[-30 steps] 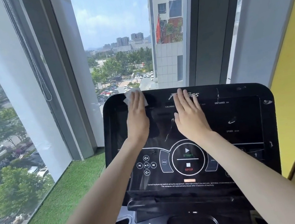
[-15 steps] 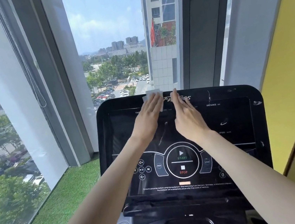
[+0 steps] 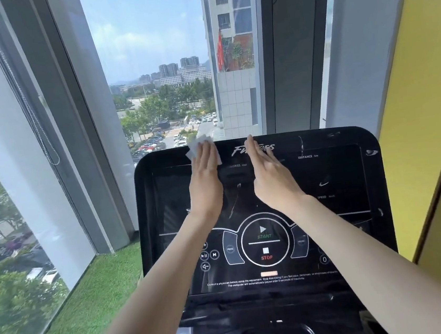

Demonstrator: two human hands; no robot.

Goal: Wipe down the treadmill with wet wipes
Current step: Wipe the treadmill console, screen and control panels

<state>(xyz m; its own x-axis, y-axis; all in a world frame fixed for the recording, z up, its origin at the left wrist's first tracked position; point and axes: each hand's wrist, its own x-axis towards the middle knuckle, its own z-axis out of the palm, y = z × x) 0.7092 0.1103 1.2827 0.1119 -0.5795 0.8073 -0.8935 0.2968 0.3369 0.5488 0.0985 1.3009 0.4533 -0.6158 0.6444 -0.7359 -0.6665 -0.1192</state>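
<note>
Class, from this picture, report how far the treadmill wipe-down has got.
Done: nothing looks plainly finished. In hand: the left hand presses a wet wipe on the console near its top edge; the right hand is beside it. Left: white smudges on its right side.

The left hand (image 3: pixel 206 185) and right hand (image 3: pixel 273 180) lie side by side on the far part of the treadmill console (image 3: pixel 339 180), a narrow gap between them. Right of them the panel lies open to its edge; left runs a narrower strip. The window (image 3: pixel 152 64) closes off the far rim, a yellow wall (image 3: pixel 424 88) stands near on the right, and green turf (image 3: pixel 92 305) leaves room left.
</note>
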